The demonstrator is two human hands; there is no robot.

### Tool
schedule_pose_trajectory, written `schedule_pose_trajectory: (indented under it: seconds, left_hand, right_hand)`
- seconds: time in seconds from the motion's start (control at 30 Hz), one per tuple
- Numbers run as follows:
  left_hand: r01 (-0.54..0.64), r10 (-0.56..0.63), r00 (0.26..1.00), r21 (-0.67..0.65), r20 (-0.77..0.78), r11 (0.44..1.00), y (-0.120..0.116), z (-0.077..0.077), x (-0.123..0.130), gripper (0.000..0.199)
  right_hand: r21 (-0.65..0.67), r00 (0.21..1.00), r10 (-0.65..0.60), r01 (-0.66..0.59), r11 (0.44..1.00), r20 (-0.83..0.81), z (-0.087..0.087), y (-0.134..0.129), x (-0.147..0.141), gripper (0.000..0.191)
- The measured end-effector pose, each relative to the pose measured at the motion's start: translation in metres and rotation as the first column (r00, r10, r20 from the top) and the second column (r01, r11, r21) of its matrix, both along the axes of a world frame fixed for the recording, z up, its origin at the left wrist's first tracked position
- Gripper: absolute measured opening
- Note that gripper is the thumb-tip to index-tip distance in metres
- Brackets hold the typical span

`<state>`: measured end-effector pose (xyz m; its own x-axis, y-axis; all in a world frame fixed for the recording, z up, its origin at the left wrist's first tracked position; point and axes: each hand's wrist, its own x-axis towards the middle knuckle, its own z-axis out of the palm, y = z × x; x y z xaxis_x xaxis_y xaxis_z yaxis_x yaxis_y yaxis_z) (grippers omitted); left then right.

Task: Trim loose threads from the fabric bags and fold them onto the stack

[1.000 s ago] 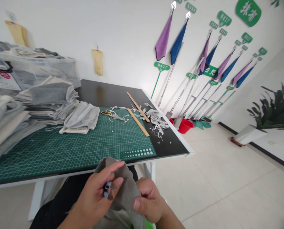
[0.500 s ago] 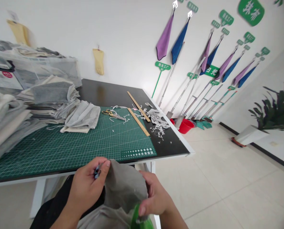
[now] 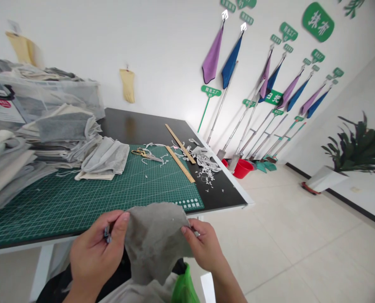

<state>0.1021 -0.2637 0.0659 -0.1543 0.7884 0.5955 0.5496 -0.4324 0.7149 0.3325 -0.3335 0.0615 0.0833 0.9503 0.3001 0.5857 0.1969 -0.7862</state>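
Note:
A piece of grey cloth [image 3: 157, 235] is stretched between my two hands above my lap, in front of the table edge. My left hand [image 3: 101, 248] pinches its upper left corner between thumb and fingers. A small bluish object [image 3: 107, 234] shows inside the left fist; its kind is hidden. My right hand [image 3: 203, 244] grips the cloth's right edge between thumb and fingers. More light grey fabric [image 3: 140, 290] lies below on my lap, beside a bright green item [image 3: 185, 288] that I cannot identify.
On the green cutting mat [image 3: 89, 206] lie gold-handled scissors [image 3: 146, 155] and a folded grey cloth [image 3: 105, 158]. Wooden rulers [image 3: 180, 164] and fabric scraps [image 3: 206, 160] are to the right. Cloth stacks [image 3: 58, 143] and a plastic bin [image 3: 74, 94] stand left. A red bucket [image 3: 242, 169] is on the floor.
My hands have moved apart, spreading the grey cloth wider and higher. The right hand has shifted from near the green item up to the cloth's right edge. The view has shifted slightly.

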Motion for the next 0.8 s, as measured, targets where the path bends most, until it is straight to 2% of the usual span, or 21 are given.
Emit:
schedule_pose_trajectory:
  seconds: [0.13, 0.27, 0.8]
  left_hand:
    - [-0.011, 0.011, 1.000, -0.035, 0.002, 0.999, -0.0015, 0.0003, 0.0019, 0.023]
    - [0.007, -0.007, 1.000, -0.014, 0.008, 1.000, -0.0021, -0.0013, 0.0031, 0.022]
    - [0.048, -0.046, 0.999, -0.062, 0.029, 0.997, 0.0006, -0.0032, 0.0047, 0.020]
  right_hand:
    - [0.038, 0.999, -0.050, 0.050, 0.998, -0.020, -0.0036, -0.0004, -0.0021, 0.028]
    - [0.056, 0.992, -0.116, 0.119, 0.991, -0.045, -0.0061, -0.0004, -0.0014, 0.029]
    - [0.055, 0.989, -0.137, 0.139, 0.989, -0.048, -0.0017, -0.0004, 0.0014, 0.029]
